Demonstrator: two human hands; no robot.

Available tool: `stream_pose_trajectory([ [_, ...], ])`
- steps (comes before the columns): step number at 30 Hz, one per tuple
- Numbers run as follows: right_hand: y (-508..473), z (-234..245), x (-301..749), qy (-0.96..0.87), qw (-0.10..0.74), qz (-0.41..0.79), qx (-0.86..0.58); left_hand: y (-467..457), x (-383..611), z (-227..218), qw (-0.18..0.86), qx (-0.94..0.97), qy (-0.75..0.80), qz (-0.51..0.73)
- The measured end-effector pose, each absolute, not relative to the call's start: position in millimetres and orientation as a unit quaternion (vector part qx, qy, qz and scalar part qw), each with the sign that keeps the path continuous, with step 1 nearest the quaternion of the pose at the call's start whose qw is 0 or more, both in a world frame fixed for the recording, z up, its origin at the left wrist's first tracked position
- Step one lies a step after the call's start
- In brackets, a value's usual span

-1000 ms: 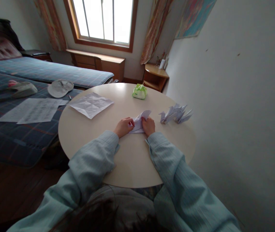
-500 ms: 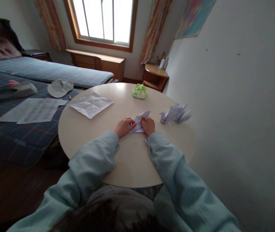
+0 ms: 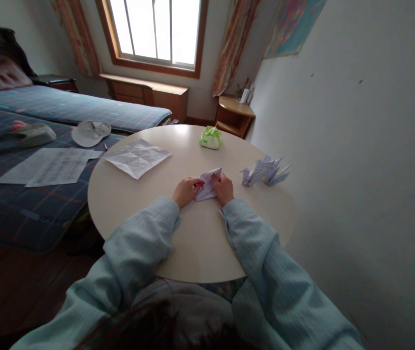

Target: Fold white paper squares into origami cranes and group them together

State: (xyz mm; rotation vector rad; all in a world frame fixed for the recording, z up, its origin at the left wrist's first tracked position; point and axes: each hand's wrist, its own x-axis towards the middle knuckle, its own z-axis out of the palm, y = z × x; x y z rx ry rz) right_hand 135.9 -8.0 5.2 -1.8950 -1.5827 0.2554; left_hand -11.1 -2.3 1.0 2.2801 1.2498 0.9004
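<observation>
A folded sheet of white paper (image 3: 206,190) is held between my two hands over the middle of the round table (image 3: 200,243). My left hand (image 3: 188,190) grips its left side, fingers closed on the edge. On the right side, my right hand (image 3: 224,188) pinches the paper with the thumb on top. Part of the paper is hidden behind the fingers. To the right of my right hand stand several folded paper birds (image 3: 265,171), close together. A creased, unfolded paper sheet (image 3: 137,158) lies flat at the table's left side.
A green tissue pack (image 3: 210,138) stands near the table's far edge. Left of the table is a bed (image 3: 28,209) with printed sheets (image 3: 52,165), a white cap (image 3: 91,133) and a bag (image 3: 34,135) on it. A white wall (image 3: 368,170) rises close on the right.
The paper's upper flap has come down and now lies flatter and more compact between my hands. Both hands have stayed nearly in place, with small finger movements.
</observation>
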Motion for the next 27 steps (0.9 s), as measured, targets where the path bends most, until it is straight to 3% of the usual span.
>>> stream_pose_trajectory([
  [27,-10.1,6.4,132.7,-0.61,0.342,0.118,-0.704,1.2,-13.4,-5.2,0.189,0.848,0.394,0.3],
])
